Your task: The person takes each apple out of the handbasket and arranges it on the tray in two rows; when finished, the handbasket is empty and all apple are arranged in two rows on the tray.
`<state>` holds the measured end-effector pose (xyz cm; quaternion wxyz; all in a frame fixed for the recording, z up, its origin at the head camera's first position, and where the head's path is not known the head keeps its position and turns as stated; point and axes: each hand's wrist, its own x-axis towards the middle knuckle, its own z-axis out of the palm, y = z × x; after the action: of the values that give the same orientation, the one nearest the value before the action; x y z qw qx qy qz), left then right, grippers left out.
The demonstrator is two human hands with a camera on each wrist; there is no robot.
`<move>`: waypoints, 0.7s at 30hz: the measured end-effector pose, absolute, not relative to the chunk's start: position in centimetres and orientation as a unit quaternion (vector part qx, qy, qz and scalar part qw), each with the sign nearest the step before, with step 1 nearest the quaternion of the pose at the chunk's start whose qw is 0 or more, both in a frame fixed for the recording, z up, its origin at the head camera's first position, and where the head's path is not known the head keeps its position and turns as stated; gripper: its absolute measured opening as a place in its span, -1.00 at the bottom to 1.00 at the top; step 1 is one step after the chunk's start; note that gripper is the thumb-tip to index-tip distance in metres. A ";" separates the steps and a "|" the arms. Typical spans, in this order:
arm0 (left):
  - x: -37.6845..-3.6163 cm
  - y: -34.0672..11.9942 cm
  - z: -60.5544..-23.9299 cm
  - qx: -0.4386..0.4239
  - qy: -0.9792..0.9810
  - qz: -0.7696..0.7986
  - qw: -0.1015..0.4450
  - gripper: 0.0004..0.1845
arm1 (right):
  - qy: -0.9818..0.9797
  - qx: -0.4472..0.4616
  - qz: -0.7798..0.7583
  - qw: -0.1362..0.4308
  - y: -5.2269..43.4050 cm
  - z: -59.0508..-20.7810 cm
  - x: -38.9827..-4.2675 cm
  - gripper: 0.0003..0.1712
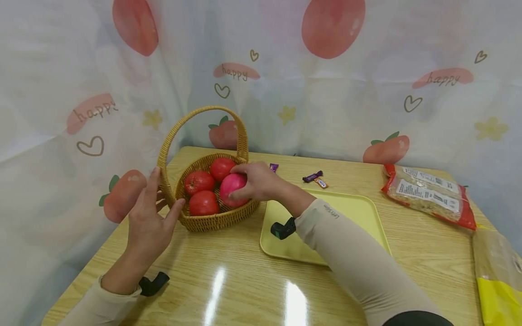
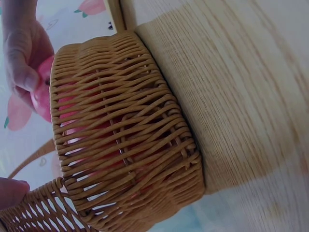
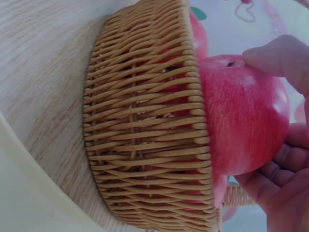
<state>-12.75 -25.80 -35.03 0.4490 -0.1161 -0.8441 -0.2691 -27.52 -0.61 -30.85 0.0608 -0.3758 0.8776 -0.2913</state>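
My right hand (image 1: 256, 182) curls round a pink apple (image 1: 232, 189) in the basket (image 1: 212, 221); my left hand (image 1: 148, 222), fingers spread, hovers beside it.

Left hand (image 1: 148, 217) raised, fingers straight and spread, palm turned inward, right hand (image 1: 257, 181) reaching forward with fingers curled in a grip, both forearms sleeved

Readable words on the curtain and a sleeve

The backdrop curtain (image 1: 326, 104) carries the word "happy" in thin script on three pink patches: left at (image 1: 94, 110), middle at (image 1: 235, 72), and right at (image 1: 443, 79). The beige sleeve (image 1: 346, 244) of the right arm shows small dark lettering near the wrist, too small to read surely. The packets (image 1: 428, 194) on the surface bear white printed labels, their text illegible.
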 end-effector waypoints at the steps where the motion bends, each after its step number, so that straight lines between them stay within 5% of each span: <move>1: -12.8 -25.7 -35.0 -0.116 -0.845 -0.269 0.448 0.11 | 0.878 -0.375 -0.293 0.057 -0.4 -30.8 -27.5 -0.26; 21: -12.7 -25.7 -34.8 -0.102 -0.850 -0.276 0.437 0.09 | 0.871 -0.335 -0.358 0.029 4.9 -29.9 -27.2 -0.22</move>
<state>-12.74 -25.69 -34.84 0.4372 -0.1022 -0.8498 -0.2763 -27.24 4.91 -29.88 0.0291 -0.3345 0.8711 -0.3583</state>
